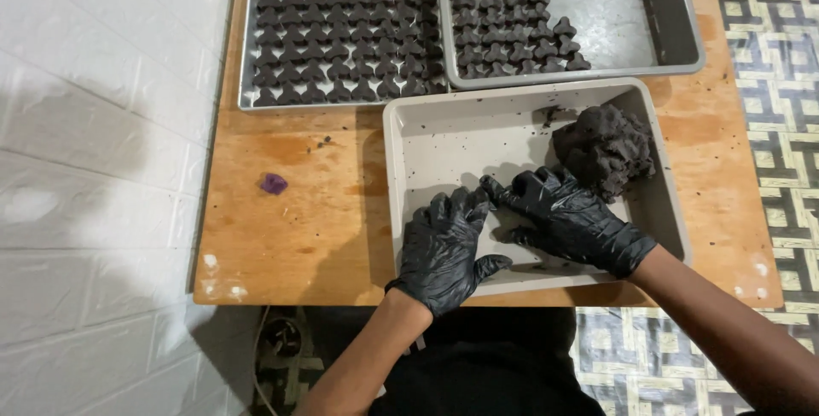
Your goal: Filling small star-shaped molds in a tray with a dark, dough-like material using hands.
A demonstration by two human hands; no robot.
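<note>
In the lower middle of the frame, two hands in black gloves are inside a beige tray (401, 139) that stands on a wooden counter (290, 211). The left hand (444, 245) lies flat with the palm down on the bottom of the tray, its fingers spread and released; it holds nothing. The right hand (567, 220) is just beside it, to the right, also with open fingers pressed on the tray floor. The fingertips of both hands meet near the centre of the tray. If there is a small piece of dough under the fingers, I cannot tell.

A big lump of dark dough (606, 147) sits in the upper right corner of the beige tray, near the right hand, perhaps touching its fingertips.

In the upper part of the frame there are two grey metal trays. The left metal tray (246, 58) is full with rows of small dark shaped pieces (341, 40). The right metal tray (674, 15) is filled with the same pieces only in its left half.

A small purple object (274, 183) lies on the counter at the left, well apart from the trays.
</note>
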